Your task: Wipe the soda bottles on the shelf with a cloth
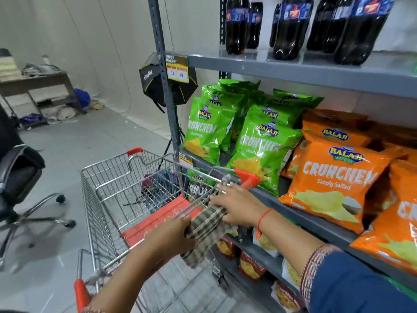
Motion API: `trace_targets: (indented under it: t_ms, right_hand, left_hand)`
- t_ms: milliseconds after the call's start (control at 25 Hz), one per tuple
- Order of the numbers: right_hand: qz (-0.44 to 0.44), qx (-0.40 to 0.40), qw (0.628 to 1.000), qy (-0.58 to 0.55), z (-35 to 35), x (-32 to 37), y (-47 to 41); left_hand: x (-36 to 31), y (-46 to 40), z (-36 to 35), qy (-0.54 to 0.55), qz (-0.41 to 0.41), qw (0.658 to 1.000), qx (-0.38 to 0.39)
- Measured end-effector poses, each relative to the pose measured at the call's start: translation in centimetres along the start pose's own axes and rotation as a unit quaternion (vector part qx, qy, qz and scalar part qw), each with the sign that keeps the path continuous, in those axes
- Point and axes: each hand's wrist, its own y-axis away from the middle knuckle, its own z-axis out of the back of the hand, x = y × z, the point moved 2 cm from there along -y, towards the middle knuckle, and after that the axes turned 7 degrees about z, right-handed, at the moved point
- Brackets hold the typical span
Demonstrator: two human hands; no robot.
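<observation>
Several dark soda bottles [291, 28] with blue labels stand on the upper grey shelf [293, 71], at the top right. A checked brown-and-white cloth [206, 231] hangs over the cart's handle end, below the bottles. My left hand [170, 236] grips the cloth's left side. My right hand [239, 205] rests on the cloth's upper right part, fingers spread over it and touching the cart's wire. Both hands are far below the bottles.
A wire shopping cart [112, 186] with red trim and a red seat flap stands left of the shelving. Green chip bags [259, 150] and orange chip bags [334, 181] fill the middle shelf. A black office chair [20, 181] stands at left, a softbox light [158, 80] behind the rack.
</observation>
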Motion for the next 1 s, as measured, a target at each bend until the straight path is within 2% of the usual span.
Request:
trace_targets:
  t_ms: [120,320,440,560,600,640,720,800,880,920,1000]
  right_hand:
    - [0.004,0.022,0.999,0.034,1.3,0.2,-0.4]
    - [0.011,-0.016,0.998,0.062,7.2,0.3,0.8]
    - [-0.001,-0.068,0.992,0.11,12.1,-0.2,2.6]
    - [-0.037,-0.161,0.977,0.136,17.1,-1.1,5.1]
    - [-0.06,-0.218,0.967,0.12,18.4,-1.7,6.1]
    - [-0.09,-0.304,0.944,0.094,19.5,-2.3,7.2]
    - [-0.146,-0.488,0.861,-0.003,20.5,-2.0,9.1]
    - [-0.158,-0.556,0.804,-0.141,19.9,-1.4,8.8]
    - [-0.149,-0.571,0.779,-0.214,19.3,-1.2,7.0]
    - [-0.145,-0.59,0.762,-0.223,19.7,-1.6,6.0]
    - [-0.132,-0.645,0.716,-0.232,21.3,-3.4,4.8]
  left_hand:
    - [0.2,-0.3,0.6,0.01,-0.025,0.999,0.017]
    - [-0.9,-1.2,5.3,-0.016,-0.092,0.995,0.025]
    - [-4.2,-2.2,8.2,0.108,-0.147,0.983,-0.027]
    - [-8.8,-3.4,11.6,0.25,-0.198,0.942,-0.099]
    - [-10.2,-3.7,13.0,0.298,-0.207,0.925,-0.113]
    - [-11.4,-4.0,14.6,0.345,-0.208,0.906,-0.129]
    - [-13.3,-4.4,17.7,0.408,-0.218,0.87,-0.171]
    - [-15.2,-4.3,20.0,0.43,-0.278,0.832,-0.214]
    - [-17.0,-3.8,20.9,0.411,-0.346,0.811,-0.232]
    - [-17.3,-3.9,21.0,0.394,-0.379,0.811,-0.207]
    - [-16.9,-4.5,21.9,0.355,-0.452,0.816,-0.063]
